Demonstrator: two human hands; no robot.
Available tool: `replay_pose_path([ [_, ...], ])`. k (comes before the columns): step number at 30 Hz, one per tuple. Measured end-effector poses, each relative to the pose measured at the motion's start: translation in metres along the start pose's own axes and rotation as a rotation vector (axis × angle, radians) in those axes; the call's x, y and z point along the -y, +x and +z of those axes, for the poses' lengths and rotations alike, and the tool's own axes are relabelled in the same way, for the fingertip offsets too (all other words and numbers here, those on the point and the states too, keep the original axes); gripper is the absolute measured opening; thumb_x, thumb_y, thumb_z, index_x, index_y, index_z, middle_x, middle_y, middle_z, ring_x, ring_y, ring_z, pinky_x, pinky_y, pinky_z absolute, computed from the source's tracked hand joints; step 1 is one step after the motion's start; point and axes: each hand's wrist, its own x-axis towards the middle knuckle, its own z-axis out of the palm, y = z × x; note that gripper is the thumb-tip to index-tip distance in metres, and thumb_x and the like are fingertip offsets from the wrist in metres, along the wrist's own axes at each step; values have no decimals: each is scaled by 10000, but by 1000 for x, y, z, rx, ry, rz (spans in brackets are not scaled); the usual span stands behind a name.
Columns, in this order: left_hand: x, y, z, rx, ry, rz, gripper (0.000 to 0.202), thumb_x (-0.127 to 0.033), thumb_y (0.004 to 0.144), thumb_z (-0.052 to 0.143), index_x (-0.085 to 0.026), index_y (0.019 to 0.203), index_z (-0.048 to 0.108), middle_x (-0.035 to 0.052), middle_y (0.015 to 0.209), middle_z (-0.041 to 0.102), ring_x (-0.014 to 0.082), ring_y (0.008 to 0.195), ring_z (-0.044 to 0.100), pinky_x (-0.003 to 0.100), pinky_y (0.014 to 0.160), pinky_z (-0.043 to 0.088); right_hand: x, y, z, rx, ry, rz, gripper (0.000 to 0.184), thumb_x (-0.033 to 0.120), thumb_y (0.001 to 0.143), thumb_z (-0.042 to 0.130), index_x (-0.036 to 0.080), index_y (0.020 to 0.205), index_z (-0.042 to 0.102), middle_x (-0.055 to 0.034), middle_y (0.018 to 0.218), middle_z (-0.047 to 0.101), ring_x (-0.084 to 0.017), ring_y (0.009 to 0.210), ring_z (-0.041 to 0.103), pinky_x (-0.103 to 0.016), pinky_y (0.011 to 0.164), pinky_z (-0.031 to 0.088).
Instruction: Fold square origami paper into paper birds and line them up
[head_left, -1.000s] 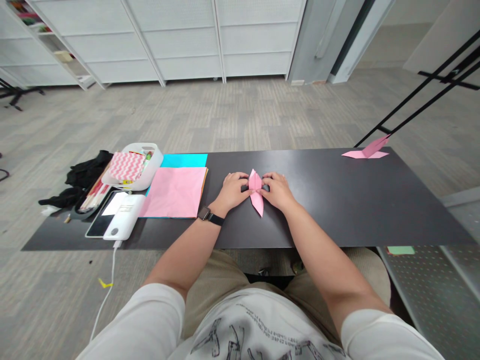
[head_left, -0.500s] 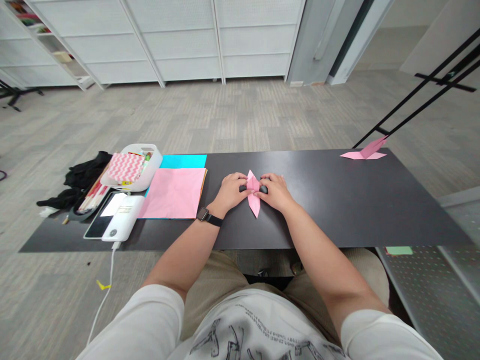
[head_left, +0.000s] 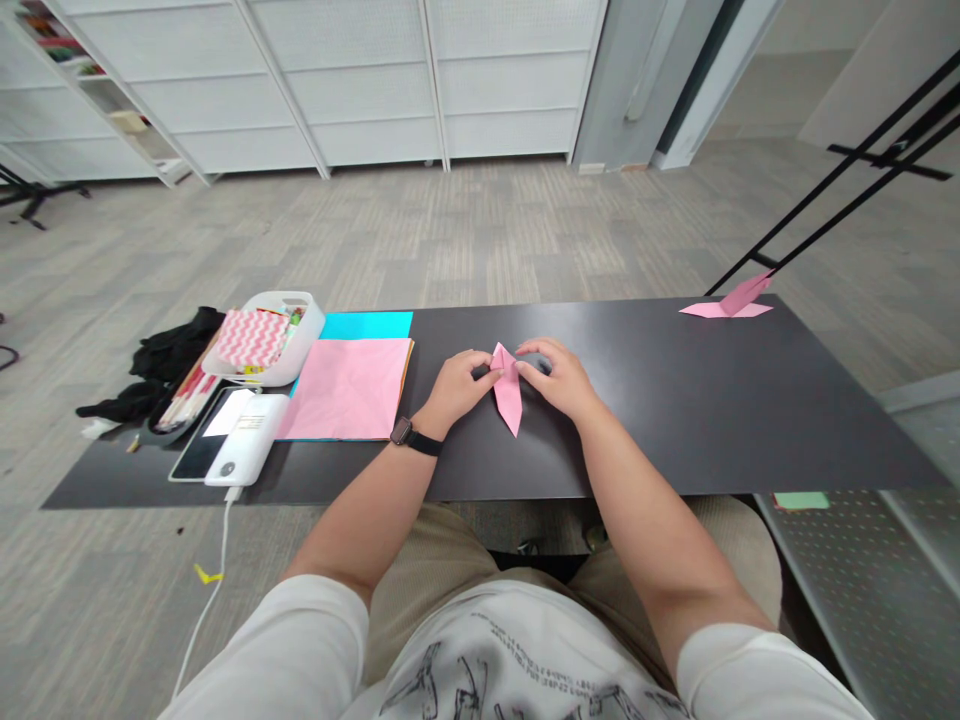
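A pink folded origami paper, long and pointed at both ends, lies on the dark table in front of me. My left hand pinches its upper left side between thumb and fingers. From the other side, the thumb and forefinger of my right hand grip its upper right edge, with a gap showing between them farther back. My fingertips partly cover the folds at its upper part. A finished-looking pink paper shape, with one part raised, stands at the table's far right corner.
Left of my hands lies a stack of pink paper over blue sheets. Beyond it are a white basket, a white power bank with a cable, a phone and black cloth. A black metal frame rises behind the right corner.
The upper part of the folded paper looks narrower now, its sides drawn together. My right hand has shifted its grip, thumb and forefinger now at the edge. My left fingers have shifted slightly.
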Motion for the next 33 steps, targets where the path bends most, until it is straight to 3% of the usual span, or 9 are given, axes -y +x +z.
replay_pose_path([
  [3, -6, -1, -2, -7, -85, -8, 179, -380, 947, 740, -210, 891, 746, 36, 973, 794, 225, 933, 722, 362, 955, 537, 7, 2, -3, -73, 109, 22, 152, 372, 995, 651, 287, 1044, 767, -47, 1081, 777, -243, 1047, 723, -447, 1015, 569],
  [8, -16, -2, -7, 81, -259, -33, 300, -482, 933, 750, -200, 834, 720, 42, 962, 788, 233, 943, 722, 380, 982, 544, 8, 1, -3, -85, 290, 115, 184, 447, 947, 728, 272, 977, 778, -39, 1006, 769, -226, 938, 717, -412, 913, 587],
  [19, -19, 0, -9, 136, -278, -68, 350, -543, 901, 775, -219, 774, 728, 23, 928, 795, 257, 1040, 748, 505, 1291, 378, 15, 0, -3, -38, 437, 145, 239, 502, 879, 812, 269, 919, 778, -38, 958, 747, -213, 895, 698, -397, 876, 602],
  [26, -18, -1, -8, 158, -231, -111, 283, -494, 895, 790, -232, 794, 755, 25, 936, 800, 296, 1130, 739, 548, 1291, 386, 15, 0, -2, -36, 361, 105, 216, 473, 886, 797, 264, 934, 765, -46, 990, 762, -228, 924, 730, -427, 904, 626],
  [33, -14, 0, -5, 178, -229, -101, 279, -470, 880, 799, -218, 770, 751, 4, 836, 752, 234, 923, 730, 494, 1228, 453, 18, -2, -1, -68, 327, 77, 194, 343, 889, 745, 270, 1068, 745, -38, 1014, 786, -217, 936, 752, -427, 945, 626],
])
